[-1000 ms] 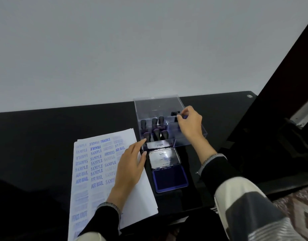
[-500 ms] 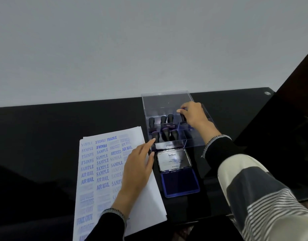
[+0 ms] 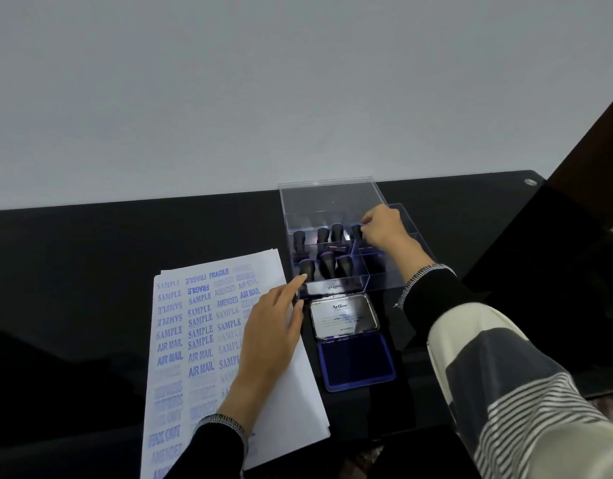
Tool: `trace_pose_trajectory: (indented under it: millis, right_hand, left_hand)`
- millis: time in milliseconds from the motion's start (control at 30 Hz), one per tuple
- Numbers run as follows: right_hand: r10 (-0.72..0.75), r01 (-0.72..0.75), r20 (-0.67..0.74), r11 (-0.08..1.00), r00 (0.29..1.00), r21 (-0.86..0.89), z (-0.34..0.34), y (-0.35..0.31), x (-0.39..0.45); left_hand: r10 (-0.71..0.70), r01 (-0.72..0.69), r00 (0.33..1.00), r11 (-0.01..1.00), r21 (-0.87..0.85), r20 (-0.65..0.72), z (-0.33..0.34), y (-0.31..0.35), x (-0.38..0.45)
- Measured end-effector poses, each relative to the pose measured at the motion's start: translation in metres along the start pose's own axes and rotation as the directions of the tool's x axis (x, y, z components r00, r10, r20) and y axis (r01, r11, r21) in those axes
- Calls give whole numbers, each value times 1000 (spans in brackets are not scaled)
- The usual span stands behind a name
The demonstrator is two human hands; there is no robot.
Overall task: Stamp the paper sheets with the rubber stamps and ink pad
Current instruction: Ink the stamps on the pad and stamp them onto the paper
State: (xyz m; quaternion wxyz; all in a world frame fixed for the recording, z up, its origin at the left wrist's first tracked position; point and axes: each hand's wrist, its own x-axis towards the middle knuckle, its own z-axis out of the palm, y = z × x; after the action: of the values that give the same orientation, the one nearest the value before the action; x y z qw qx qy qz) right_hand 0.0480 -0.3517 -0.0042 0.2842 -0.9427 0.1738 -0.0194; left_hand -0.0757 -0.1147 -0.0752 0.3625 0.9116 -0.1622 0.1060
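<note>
nearest, lay flat on the paper sheets (image 3: 208, 340): left hand (image 3: 269, 328), fingers straight and relaxed, gripping nothing, forefinger tip reaching off the top right corner of the stack toward the near left corner of the clear box (image 3: 384, 274). covered in blue stamped words over the left part of the top sheet: sample, air mail, fragile, amended, fax out. left bare along the right edge of the sheet. rested on a black table (image 3: 91, 254), stack fanned slightly at the edges.

just right of the paper, lay open: ink pad (image 3: 355, 363), blue pad toward the near side, metal lid (image 3: 343, 316) hinged back and flat, touching or nearly touching the front wall of the box.

beyond that, stood upright in the divided left half of the box: rubber stamps (image 3: 327, 262) with dark handles, three in the front row, more in the row behind. propped up at the back: clear box lid (image 3: 329, 198).

farthest, reached into the back row: right hand (image 3: 384, 229), fingers curled and pinching the handle of the rightmost stamp (image 3: 356, 231) there, stamp still down among the others. sleeve dark at the cuff, striped pale and grey higher up.
</note>
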Motion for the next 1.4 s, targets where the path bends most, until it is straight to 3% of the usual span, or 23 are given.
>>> trace_pose_trajectory:
  millis: [167,367,567,733,867,1033,1267,1400]
  right_hand:
    - [92,-93,-192,996,977,5,-13,10,-1]
    - [165,-174,-84,977,983,-123,-14,5,-2]
    - [210,-228,-136,965,968,-132,-9,-2,-3]
    - [253,-218,-269,964,929,155,-10,-5,-18]
    - [249,-76,-331,886,910,457,-21,-15,-51]
    - [178,39,-293,794,940,606,-22,-20,-104]
    - [61,44,-159,810,985,585,-10,8,-166]
    - [-31,32,-11,843,999,536,-6,21,-193]
  left_hand:
    - [-1,1,1000,1000,-6,-4,0,0,0]
    - [4,-4,1000,1000,9,-7,1,-1,1]
    - [13,-13,1000,1000,17,-16,2,-2,0]
    - [30,-30,999,999,30,-18,1,-1,0]
    - [30,-30,1000,999,16,-8,-1,2,0]
    - [48,-48,999,996,71,8,-5,7,-2]
    - [-12,3,988,998,64,151,-20,10,-6]
    - [-40,39,995,999,22,87,-30,4,-29]
